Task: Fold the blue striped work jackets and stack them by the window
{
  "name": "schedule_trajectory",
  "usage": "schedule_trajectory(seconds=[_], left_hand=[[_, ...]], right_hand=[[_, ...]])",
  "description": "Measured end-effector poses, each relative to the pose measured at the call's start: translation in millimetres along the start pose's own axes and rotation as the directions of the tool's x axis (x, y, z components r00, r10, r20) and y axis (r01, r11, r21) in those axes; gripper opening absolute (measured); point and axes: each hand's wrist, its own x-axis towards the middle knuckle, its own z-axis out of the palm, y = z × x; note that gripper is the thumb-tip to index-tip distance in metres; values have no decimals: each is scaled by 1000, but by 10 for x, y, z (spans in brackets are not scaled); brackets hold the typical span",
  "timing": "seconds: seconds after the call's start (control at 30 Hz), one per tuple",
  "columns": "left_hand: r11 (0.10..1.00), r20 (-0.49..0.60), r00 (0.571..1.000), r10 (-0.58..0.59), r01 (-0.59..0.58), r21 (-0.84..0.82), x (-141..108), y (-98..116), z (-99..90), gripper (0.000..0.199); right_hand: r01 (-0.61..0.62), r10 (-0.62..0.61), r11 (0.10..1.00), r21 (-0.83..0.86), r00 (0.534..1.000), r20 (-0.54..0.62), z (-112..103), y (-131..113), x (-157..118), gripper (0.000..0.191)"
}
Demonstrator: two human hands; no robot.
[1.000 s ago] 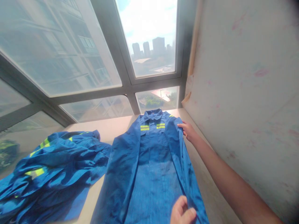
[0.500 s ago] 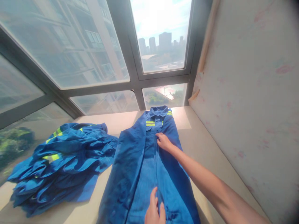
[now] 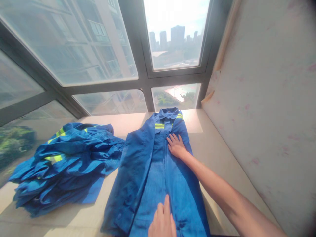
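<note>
Your right hand (image 3: pixel 175 146) lay flat, fingers spread, on the chest of the blue jacket (image 3: pixel 155 174), which rested front up on the pale ledge (image 3: pixel 217 141), collar toward the window (image 3: pixel 175 56). Lower down, your left hand (image 3: pixel 161 222) pointed its index finger up the front; whether it pinched cloth, you couldn't tell. A crumpled blue garment (image 3: pixel 71 168) lay to the left.

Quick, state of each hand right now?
Left hand: index finger extended over the blue garment; can't tell whether it grips.
Right hand: open, fingers spread on the garment.
</note>
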Motion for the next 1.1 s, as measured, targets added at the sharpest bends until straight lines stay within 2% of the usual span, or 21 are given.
schedule_trajectory(seconds=[0.07,0.13,0.2,0.27,0.37,0.47,0.63,0.77,0.87,0.93,1.03,1.1], left_hand=[[996,-7,998,62,-61,67,49,27,-62,69],[972,28,972,232,-233,41,126,25,-139,79],[907,92,902,421,-421,-26,205,15,-189,84],[862,158,847,508,-500,-87,258,37,-192,84],[883,213,857,469,-447,-143,279,183,-138,79],[894,256,864,433,-375,-246,281,435,-97,70],[861,287,853,436,-302,-409,308,836,-108,64],[805,258,852,455,-270,-528,278,990,-143,64],[773,145,884,444,-297,-560,235,907,-227,56],[789,27,922,386,-315,-528,213,719,-318,48],[857,-152,968,200,-248,-452,192,276,-468,42],[901,-207,978,2,-91,-424,183,-58,-553,36]], right_hand=[[-9,9,1000,3,1000,15,53,5,-10,51],[-13,13,1000,1,1000,20,84,13,-23,52],[-10,10,1000,2,1000,27,96,28,-30,52],[-3,3,1000,9,1000,31,99,56,-28,53],[14,-15,1000,25,999,36,99,144,-17,53],[29,-31,999,45,999,43,93,306,-28,52],[16,-19,996,91,999,32,35,705,-159,53],[-22,20,991,129,1000,17,-43,1075,-333,52],[-21,17,995,99,999,33,-94,1331,-453,52],[-12,8,997,78,999,53,-126,1461,-514,53],[-7,2,996,84,998,64,-179,1559,-552,53],[-22,18,994,103,999,44,-222,1537,-540,51]])
